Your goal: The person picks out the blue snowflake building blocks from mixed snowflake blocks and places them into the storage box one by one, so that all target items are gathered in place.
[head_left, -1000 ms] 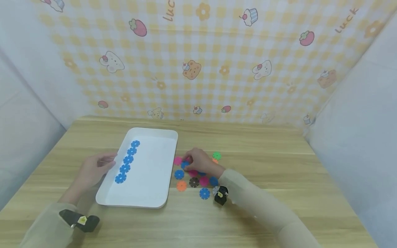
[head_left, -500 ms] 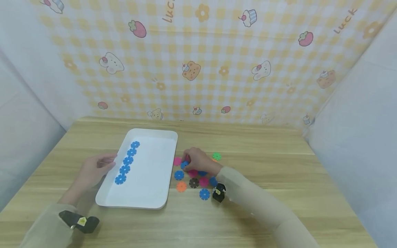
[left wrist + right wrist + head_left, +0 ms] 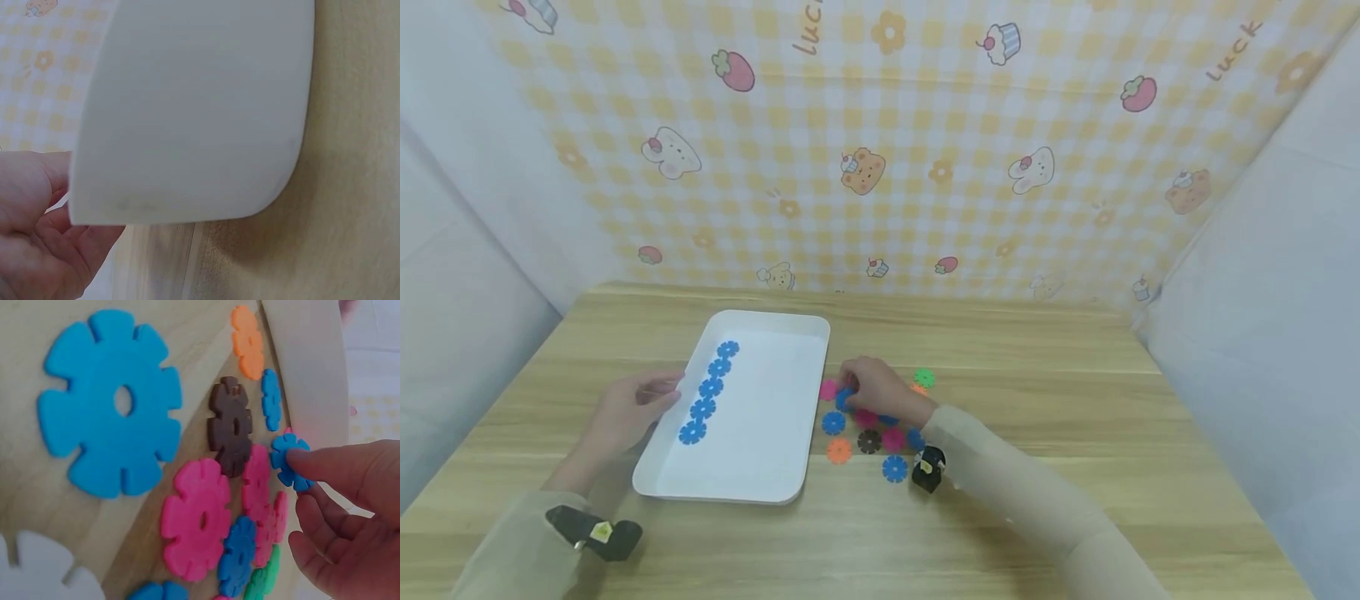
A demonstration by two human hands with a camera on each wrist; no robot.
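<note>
My right hand (image 3: 880, 389) pinches a blue notched plastic disc (image 3: 280, 464) by its edge, thumb on the near face and fingertips behind. It is over the loose pile, just right of the white tray (image 3: 767, 408). My left hand (image 3: 625, 412) holds the tray's left rim between thumb and fingers; in the left wrist view the tray wall (image 3: 194, 112) hides part of that hand. Inside the tray, several blue discs (image 3: 711, 387) lie in a slanting row along the left side.
Around my right hand lie loose discs: a brown disc (image 3: 869, 442), an orange disc (image 3: 839, 451), a green disc (image 3: 924, 378), several pink and blue ones, and a white one (image 3: 47, 569). A checked cloth (image 3: 940, 208) hangs behind the wooden table (image 3: 1000, 533).
My right fingers close further over the blue disc, which has shifted slightly left and shows less of its face. The left hand and tray keep their places.
</note>
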